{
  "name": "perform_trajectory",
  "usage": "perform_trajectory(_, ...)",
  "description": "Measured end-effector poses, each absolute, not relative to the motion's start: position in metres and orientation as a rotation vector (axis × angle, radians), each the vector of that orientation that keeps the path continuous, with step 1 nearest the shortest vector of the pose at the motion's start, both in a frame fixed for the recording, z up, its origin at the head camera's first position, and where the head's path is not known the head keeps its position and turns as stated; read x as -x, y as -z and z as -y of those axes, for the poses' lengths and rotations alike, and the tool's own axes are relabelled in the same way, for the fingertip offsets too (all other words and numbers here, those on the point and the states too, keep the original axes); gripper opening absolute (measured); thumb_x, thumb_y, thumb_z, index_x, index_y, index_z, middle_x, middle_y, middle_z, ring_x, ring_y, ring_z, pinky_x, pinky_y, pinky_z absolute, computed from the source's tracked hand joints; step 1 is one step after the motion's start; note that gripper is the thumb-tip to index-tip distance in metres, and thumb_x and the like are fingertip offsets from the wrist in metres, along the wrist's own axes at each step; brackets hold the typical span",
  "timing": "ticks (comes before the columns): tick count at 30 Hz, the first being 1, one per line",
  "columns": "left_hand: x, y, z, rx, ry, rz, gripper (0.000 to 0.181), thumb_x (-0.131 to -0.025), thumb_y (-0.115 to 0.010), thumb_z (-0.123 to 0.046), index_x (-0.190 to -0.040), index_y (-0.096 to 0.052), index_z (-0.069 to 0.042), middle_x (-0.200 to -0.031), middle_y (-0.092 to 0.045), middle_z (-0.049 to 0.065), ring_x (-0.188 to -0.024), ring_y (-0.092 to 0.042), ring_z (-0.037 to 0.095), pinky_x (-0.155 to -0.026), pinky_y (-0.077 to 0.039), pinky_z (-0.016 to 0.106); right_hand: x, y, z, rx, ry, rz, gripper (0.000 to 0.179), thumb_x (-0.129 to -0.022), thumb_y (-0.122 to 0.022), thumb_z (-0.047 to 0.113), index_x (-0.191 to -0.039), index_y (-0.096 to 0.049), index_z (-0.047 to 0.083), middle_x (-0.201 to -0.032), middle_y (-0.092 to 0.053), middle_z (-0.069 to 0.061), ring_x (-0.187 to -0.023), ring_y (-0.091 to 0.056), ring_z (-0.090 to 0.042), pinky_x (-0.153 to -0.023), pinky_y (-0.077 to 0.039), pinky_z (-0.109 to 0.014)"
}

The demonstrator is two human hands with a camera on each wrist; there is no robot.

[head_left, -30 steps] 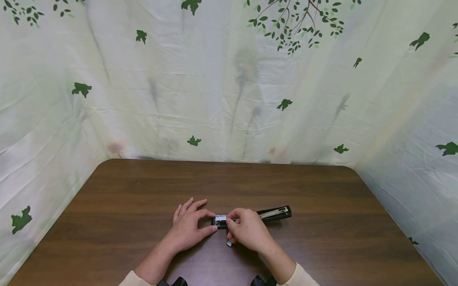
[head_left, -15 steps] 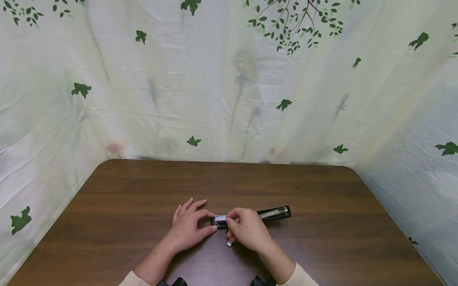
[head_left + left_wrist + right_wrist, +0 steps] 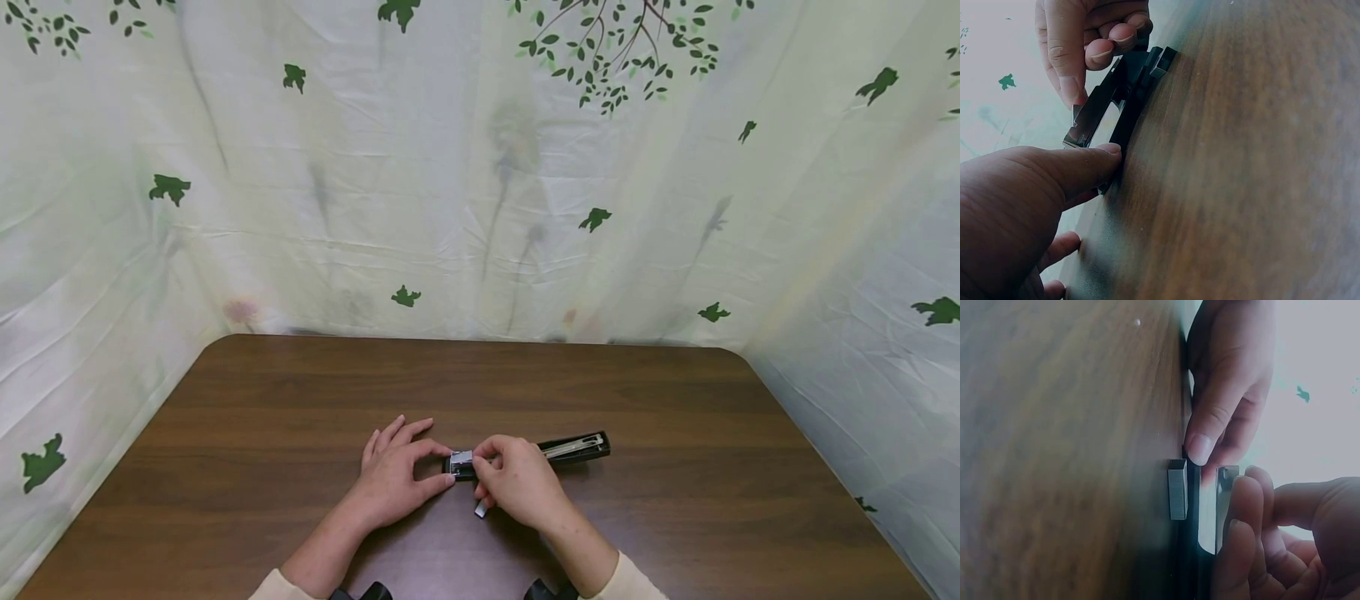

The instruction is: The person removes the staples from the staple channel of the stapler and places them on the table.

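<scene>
A black stapler (image 3: 577, 448) lies on the table with its top arm swung back to the right, baring the metal inside. My left hand (image 3: 397, 479) grips the stapler's left end between thumb and forefinger, its other fingers spread. Over the middle of the stapler, my right hand (image 3: 521, 482) has curled fingers, with thumb and forefinger pinching at the metal magazine (image 3: 1224, 506). Whether a small piece sits between those fingertips is hidden. A silver strip of staples (image 3: 1177, 490) lies on the table along the near side of the stapler, just below my right fingers in the head view.
The brown wooden table (image 3: 300, 392) spreads around both hands. A pale curtain (image 3: 450, 167) with leaf prints hangs behind it and at both sides. Dark wrist-camera parts (image 3: 551, 590) show at the bottom edge. A tiny white speck (image 3: 1137, 322) lies on the table.
Almost nothing differs. My right fingertips have shifted very slightly left along the stapler; the left hand keeps its place.
</scene>
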State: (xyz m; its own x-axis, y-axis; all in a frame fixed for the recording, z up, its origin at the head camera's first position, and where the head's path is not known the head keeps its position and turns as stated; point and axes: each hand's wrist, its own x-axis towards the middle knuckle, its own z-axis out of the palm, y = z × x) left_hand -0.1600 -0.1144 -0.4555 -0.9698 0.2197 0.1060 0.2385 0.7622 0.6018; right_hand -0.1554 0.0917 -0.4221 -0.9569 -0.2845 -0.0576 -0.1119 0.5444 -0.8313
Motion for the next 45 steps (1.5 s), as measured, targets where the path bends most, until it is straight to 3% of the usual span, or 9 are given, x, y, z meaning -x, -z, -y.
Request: perform_trajectory(45, 0.1589, 0.4534, 0.1144, 0.385, 1.019, 2.927, 0.023, -0.085, -0.082, -0.038, -0.106, -0.076, -0.034, -0.153, -0.052, 0.008, -0.153, -0.027, 0.044, -0.119, -0.011, 0.071, 0.1540, 0.4273, -0.0885, 0.300, 1.444, -2.589, 0.014, -0.099, -0.067, 0.024, -0.098, -0.073, 0.011, -0.058, -0.067, 0.003, -0.047, -0.064, -0.012, -0.044, -0.041, -0.024)
